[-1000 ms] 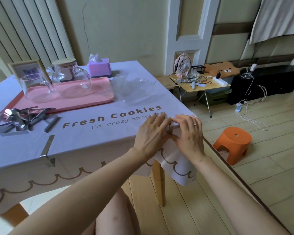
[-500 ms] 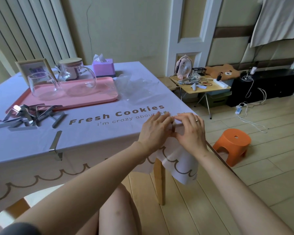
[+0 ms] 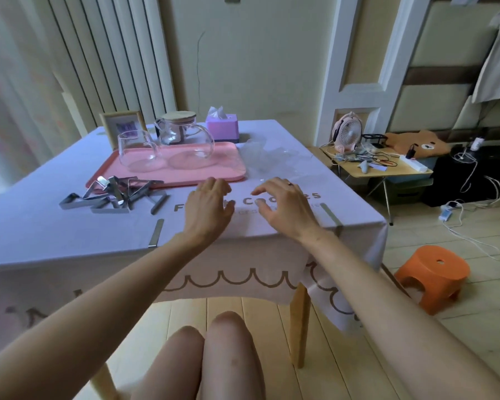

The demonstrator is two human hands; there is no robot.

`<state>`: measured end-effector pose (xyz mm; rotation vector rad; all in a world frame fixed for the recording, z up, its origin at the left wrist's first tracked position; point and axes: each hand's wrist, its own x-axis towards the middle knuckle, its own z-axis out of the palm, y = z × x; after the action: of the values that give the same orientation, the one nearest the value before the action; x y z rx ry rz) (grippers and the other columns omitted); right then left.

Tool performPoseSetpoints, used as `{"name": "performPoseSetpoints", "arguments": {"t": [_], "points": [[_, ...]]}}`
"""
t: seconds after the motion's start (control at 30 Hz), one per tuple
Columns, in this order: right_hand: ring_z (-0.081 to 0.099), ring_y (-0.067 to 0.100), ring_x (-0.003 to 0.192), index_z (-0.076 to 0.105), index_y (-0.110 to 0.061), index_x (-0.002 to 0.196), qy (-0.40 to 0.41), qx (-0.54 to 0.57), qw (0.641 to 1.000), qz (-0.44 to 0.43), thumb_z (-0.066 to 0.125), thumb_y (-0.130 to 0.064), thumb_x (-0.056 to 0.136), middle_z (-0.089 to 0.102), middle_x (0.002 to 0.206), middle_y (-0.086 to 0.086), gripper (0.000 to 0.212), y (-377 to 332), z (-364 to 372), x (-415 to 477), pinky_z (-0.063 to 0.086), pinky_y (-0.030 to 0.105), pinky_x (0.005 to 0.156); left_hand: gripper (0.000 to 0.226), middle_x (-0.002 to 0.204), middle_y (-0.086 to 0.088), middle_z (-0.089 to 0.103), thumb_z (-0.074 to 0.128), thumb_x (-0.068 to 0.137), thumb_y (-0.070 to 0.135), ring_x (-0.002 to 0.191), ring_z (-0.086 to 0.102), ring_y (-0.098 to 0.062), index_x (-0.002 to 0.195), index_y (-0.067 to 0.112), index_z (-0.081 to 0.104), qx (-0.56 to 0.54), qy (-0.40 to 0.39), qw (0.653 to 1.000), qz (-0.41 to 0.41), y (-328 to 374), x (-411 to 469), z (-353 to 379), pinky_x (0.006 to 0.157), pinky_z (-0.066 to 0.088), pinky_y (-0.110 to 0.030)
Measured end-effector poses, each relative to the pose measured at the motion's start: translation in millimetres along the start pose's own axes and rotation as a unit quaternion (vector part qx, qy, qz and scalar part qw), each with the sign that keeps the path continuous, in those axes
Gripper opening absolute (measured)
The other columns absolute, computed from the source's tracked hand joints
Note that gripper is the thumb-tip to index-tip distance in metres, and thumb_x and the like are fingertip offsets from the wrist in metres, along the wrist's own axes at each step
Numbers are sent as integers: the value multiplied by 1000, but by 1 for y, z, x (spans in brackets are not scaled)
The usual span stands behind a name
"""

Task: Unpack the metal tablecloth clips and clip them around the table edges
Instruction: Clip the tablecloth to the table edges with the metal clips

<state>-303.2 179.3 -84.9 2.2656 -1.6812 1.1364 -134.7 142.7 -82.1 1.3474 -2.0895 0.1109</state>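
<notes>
Left hand: centre of the frame, over the tablecloth; fingers loosely spread, holding nothing.
Right hand: just right of the other hand and apart from it; fingers relaxed and slightly bent, empty.
Contact: it is unclear whether the palms rest on the cloth or hover above it.
Loose clips: a pile of metal clips at left centre, on the cloth, well left of both hands.
Left fitted clip: on the near table edge, lower left of the left wrist.
Right fitted clip: on the same edge, just beside the right wrist.
Pink tray: above the hands in the frame.
Clear packaging: crumpled, right of the tray.
</notes>
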Motion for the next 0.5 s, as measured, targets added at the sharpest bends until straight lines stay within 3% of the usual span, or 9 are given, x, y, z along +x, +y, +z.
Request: {"name": "performPoseSetpoints", "arguments": {"t": [0.17,0.27,0.5], "points": [[58,23,104,63,-14,113,-101,54,993,-16,57,-16,88,59,118,5,25,-57,41,37,42,31,87,30,112,-14,53,63,84,23,106,46,-32,108,7,53,57,23,991,-121,-61,-10,-31,84,39,-40],[52,24,113,60,-15,120,-163,71,984,-23,51,-9,89,54,123,6,33,-83,63,58,40,32,89,33,121,-19,48,60,85,20,112,41,-37,112,4,50,82,17,980,-179,-93,-19,-47,90,36,-42],[47,23,124,52,-15,130,-268,30,962,-50,38,15,78,47,139,2,62,-125,99,86,39,32,93,42,136,-8,49,48,84,3,124,37,-31,124,14,55,114,-34,972,-202,-165,-38,-72,94,34,-39]]}}
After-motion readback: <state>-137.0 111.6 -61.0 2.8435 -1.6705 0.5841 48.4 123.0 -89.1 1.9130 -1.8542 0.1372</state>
